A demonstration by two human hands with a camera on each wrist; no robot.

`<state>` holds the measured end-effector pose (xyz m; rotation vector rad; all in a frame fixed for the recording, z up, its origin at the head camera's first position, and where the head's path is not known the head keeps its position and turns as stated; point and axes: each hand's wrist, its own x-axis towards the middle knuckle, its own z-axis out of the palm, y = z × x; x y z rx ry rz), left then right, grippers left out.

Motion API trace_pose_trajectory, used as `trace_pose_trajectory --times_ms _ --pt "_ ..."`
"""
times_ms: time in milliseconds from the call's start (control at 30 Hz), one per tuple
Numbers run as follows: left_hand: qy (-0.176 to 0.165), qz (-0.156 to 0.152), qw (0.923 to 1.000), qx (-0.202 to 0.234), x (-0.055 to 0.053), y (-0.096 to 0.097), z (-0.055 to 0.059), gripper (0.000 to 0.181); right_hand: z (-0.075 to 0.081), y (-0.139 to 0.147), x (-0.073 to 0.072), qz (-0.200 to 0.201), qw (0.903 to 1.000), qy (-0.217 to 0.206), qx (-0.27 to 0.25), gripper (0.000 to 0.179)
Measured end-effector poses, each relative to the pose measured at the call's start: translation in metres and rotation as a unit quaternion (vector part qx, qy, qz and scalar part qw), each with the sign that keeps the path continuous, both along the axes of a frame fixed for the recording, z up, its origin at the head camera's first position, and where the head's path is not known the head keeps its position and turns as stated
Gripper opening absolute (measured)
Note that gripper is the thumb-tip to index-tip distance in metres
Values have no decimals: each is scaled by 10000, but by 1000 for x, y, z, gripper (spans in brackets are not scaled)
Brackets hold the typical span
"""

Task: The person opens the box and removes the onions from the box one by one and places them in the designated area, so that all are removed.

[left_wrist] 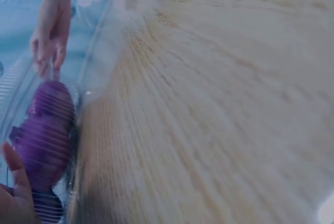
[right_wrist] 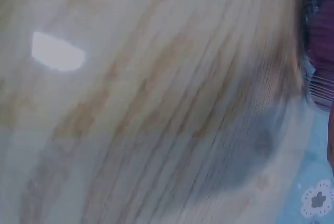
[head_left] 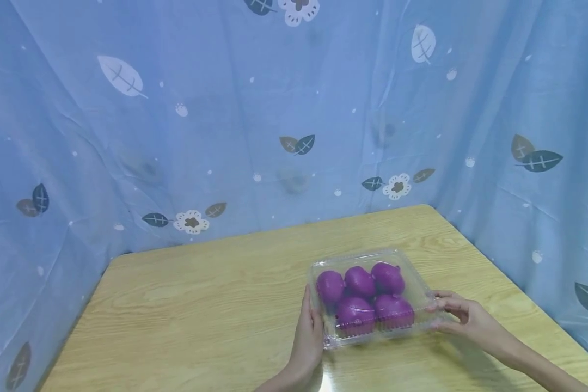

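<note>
A clear plastic clamshell box point(head_left: 421, 318) with its lid down holds several purple round fruits point(head_left: 355, 313); some have small nubs, and their exact kind is unclear. My left hand point(head_left: 307, 335) grips the box's left side, its fingers lying along the wall and its thumb at the near corner. On the opposite side, my right hand point(head_left: 463, 316) holds the right edge between fingers and thumb. The left wrist view shows the ribbed box wall close up, the left thumb point(left_wrist: 20, 174) against it and the right hand beyond. In the right wrist view, only a sliver of hand shows.
The wood-grain table point(head_left: 186, 316) extends to the left of the box and behind it. A blue curtain point(head_left: 255, 109) with leaf and flower prints hangs along the back and both sides. Bright light reflections point(right_wrist: 57, 51) lie on the glossy tabletop.
</note>
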<state>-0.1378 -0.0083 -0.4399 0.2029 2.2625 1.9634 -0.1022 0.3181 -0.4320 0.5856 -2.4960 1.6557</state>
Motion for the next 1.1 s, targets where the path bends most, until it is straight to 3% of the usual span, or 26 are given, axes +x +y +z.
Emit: trace_pose_trajectory --times_ms 133,300,400,500,633,800,967,1100 --pt "69 -120 9999 -25 -1 -2 -1 55 -8 -2 -5 55 9977 544 -407 37" --pt "144 -201 9996 -109 -3 -4 0 55 -12 -4 -11 388 9907 738 -1072 68" --pt "263 -231 9993 -116 -4 -5 0 55 -12 -4 -15 555 9893 913 -990 79" --pt "267 -301 9992 66 -5 -5 0 55 -13 -2 -15 417 9934 825 -677 76" --pt "-287 -290 9965 725 -4 -5 -2 57 -15 -1 -12 -44 9987 415 -305 68" --pt "-956 -270 9827 1565 -1 -6 -3 55 -11 2 -8 -449 9990 -8 50 62" --pt "-1215 -268 9706 2062 -1 -6 -3 51 -13 4 -11 -391 9992 -88 -18 61" --pt "-1324 -196 9676 2143 -3 -7 -5 48 -18 8 -14 -71 9994 -17 -341 63"
